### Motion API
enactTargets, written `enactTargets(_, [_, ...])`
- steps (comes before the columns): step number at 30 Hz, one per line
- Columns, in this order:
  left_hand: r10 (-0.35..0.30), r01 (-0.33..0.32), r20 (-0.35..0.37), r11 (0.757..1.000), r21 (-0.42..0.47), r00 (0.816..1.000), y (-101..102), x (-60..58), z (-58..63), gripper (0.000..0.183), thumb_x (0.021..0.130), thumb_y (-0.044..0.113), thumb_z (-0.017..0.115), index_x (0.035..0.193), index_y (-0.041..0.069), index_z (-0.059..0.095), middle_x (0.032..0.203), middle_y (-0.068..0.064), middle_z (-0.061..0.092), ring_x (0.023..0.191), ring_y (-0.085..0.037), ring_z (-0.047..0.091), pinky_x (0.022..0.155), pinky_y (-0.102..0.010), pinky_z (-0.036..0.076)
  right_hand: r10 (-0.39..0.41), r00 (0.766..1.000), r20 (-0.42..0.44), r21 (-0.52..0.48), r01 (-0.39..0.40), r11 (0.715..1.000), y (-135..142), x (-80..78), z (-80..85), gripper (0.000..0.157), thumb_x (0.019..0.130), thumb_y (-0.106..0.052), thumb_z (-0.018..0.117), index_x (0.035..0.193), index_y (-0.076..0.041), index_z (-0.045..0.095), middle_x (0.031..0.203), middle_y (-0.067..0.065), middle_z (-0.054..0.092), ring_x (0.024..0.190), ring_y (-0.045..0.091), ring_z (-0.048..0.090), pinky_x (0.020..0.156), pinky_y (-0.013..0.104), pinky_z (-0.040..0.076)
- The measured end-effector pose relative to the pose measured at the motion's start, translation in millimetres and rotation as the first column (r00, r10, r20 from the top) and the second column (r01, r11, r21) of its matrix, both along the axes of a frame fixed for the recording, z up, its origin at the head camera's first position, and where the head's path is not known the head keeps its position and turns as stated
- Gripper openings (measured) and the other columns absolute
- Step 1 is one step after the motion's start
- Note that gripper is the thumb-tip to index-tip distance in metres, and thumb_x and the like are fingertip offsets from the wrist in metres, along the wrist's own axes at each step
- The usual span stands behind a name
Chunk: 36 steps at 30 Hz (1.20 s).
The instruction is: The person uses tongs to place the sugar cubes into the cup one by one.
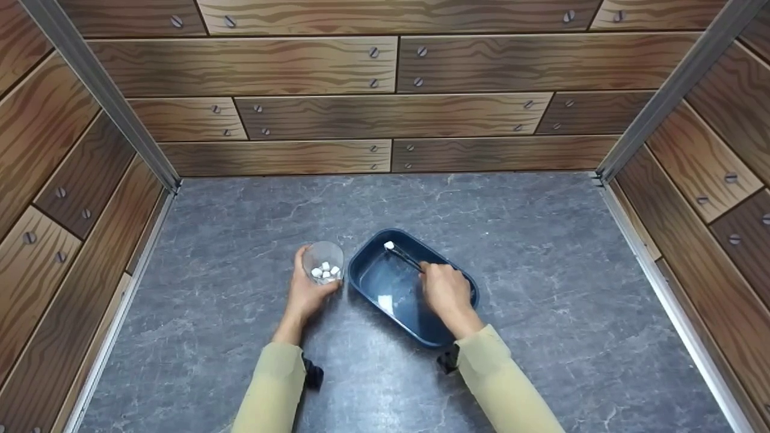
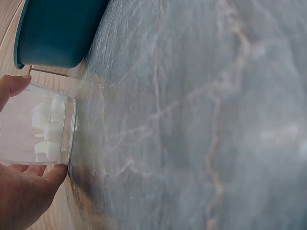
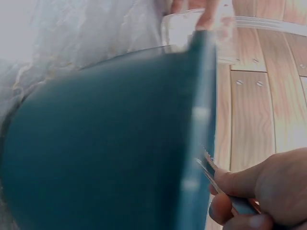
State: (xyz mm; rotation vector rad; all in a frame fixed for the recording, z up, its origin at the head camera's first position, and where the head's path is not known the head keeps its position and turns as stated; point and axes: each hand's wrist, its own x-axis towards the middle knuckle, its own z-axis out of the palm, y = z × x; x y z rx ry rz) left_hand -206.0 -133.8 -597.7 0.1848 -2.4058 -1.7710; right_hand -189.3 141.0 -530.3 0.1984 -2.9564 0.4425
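My left hand point(image 1: 307, 296) grips a clear cup point(image 1: 323, 254), thumb on one side and fingers round the other. Several small white chunks point(image 1: 325, 270) lie at its bottom; in the left wrist view the cup's base point(image 2: 70, 129) meets the grey surface. Just right of the cup is a dark blue tray point(image 1: 376, 276), set at a slant. Over it my right hand point(image 1: 446, 291) pinches metal tweezers point(image 1: 406, 257), their tips pointing to the far left corner. One white chunk point(image 1: 389, 245) is at the tips. In the right wrist view the tray's rim point(image 3: 196, 124) stands beside the tweezers.
Grey marbled flooring point(image 1: 541, 240) spreads around the tray and cup. Wood-patterned walls point(image 1: 385, 114) close off the back and both sides, with metal posts point(image 1: 656, 90) at the corners. Black wrist devices point(image 1: 313, 374) sit below the sleeves.
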Motion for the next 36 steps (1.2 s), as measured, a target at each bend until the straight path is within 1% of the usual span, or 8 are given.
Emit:
enactTargets(5, [-0.001, 0.001, -0.015, 1.0, 0.013, 1.0, 0, -1.0, 0.3, 0.102, 0.059, 0.002, 0.086, 0.145, 0.01, 0.032, 0.138, -0.029, 0.046, 0.124, -0.042, 0.046, 0.104, -0.05, 0.036, 0.009, 1.0, 0.012, -0.026, -0.008, 1.0, 5, 2.9, 5.5, 0.023, 0.094, -0.017, 0.065, 0.114, -0.011, 0.072, 0.094, 0.017, 0.072, 0.075, 0.04, 0.066, 0.06, 0.052, 0.052])
enactTargets(12, [-0.001, 0.001, -0.036, 1.0, 0.006, 0.999, 0, -0.9, -1.3, 0.102, 0.057, 0.002, 0.087, 0.144, 0.009, 0.033, 0.136, -0.029, 0.048, 0.122, -0.043, 0.047, 0.104, -0.051, 0.037, 0.015, 1.0, 0.022, -0.055, -0.014, 0.998, 9, 7.1, 9.5, 0.022, 0.095, -0.015, 0.064, 0.115, -0.009, 0.071, 0.094, 0.017, 0.071, 0.075, 0.039, 0.067, 0.059, 0.052, 0.052])
enactTargets(18, [-0.001, 0.001, -0.032, 1.0, 0.005, 1.0, 0, -1.1, -1.4, 0.102, 0.058, 0.002, 0.087, 0.144, 0.01, 0.033, 0.136, -0.029, 0.048, 0.122, -0.042, 0.048, 0.103, -0.05, 0.038, 0.025, 1.0, -0.018, -0.098, -0.026, 0.995, 8, 11.7, 19.0, 0.014, 0.095, -0.013, 0.063, 0.105, -0.009, 0.071, 0.088, 0.018, 0.071, 0.072, 0.041, 0.066, 0.054, 0.052, 0.05])
enactTargets(21, [0.003, -0.003, -0.009, 1.0, -0.008, 1.0, 0, -0.6, -1.3, 0.102, 0.059, 0.005, 0.086, 0.145, 0.011, 0.032, 0.137, -0.029, 0.047, 0.122, -0.042, 0.048, 0.101, -0.05, 0.039, 0.036, 0.998, -0.048, -0.11, -0.041, 0.993, 7, 13.9, 25.0, 0.009, 0.094, -0.013, 0.064, 0.1, -0.01, 0.07, 0.084, 0.018, 0.07, 0.068, 0.04, 0.065, 0.052, 0.05, 0.049])
enactTargets(25, [0.003, -0.003, 0.016, 1.0, -0.016, 1.0, 0, -0.3, -1.5, 0.101, 0.062, 0.008, 0.086, 0.147, 0.013, 0.031, 0.139, -0.029, 0.045, 0.122, -0.042, 0.048, 0.099, -0.051, 0.041, 0.056, 0.995, -0.082, -0.117, -0.066, 0.991, 3, 17.8, 32.5, 0.01, 0.093, -0.013, 0.066, 0.101, -0.01, 0.071, 0.082, 0.016, 0.07, 0.064, 0.038, 0.064, 0.05, 0.048, 0.049])
enactTargets(28, [0.002, -0.001, 0.01, 1.0, -0.013, 1.0, 0, -0.6, -1.9, 0.101, 0.062, 0.007, 0.086, 0.147, 0.013, 0.032, 0.139, -0.029, 0.045, 0.123, -0.043, 0.047, 0.1, -0.051, 0.04, 0.075, 0.991, -0.107, -0.107, -0.087, 0.99, -2, 21.5, 36.1, 0.013, 0.093, -0.015, 0.067, 0.104, -0.011, 0.072, 0.081, 0.014, 0.071, 0.062, 0.037, 0.064, 0.048, 0.047, 0.049])
enactTargets(33, [0.006, -0.006, -0.004, 1.0, -0.005, 1.0, 0, 0.0, -1.1, 0.101, 0.06, 0.005, 0.087, 0.145, 0.013, 0.033, 0.138, -0.029, 0.047, 0.122, -0.042, 0.048, 0.101, -0.05, 0.04, 0.112, 0.982, -0.152, -0.088, -0.127, 0.988, -11, 27.2, 38.3, 0.017, 0.09, -0.016, 0.07, 0.106, -0.012, 0.073, 0.073, 0.008, 0.067, 0.057, 0.034, 0.062, 0.044, 0.045, 0.046])
enactTargets(36, [0.007, -0.007, -0.005, 1.0, 0.003, 1.0, 0, 0.1, -0.9, 0.101, 0.06, 0.004, 0.086, 0.145, 0.013, 0.033, 0.138, -0.028, 0.047, 0.122, -0.042, 0.048, 0.101, -0.05, 0.04, 0.136, 0.979, -0.153, -0.088, -0.151, 0.985, -18, 30.4, 39.3, 0.017, 0.09, -0.016, 0.07, 0.106, -0.012, 0.073, 0.071, 0.006, 0.066, 0.055, 0.031, 0.06, 0.043, 0.043, 0.046])
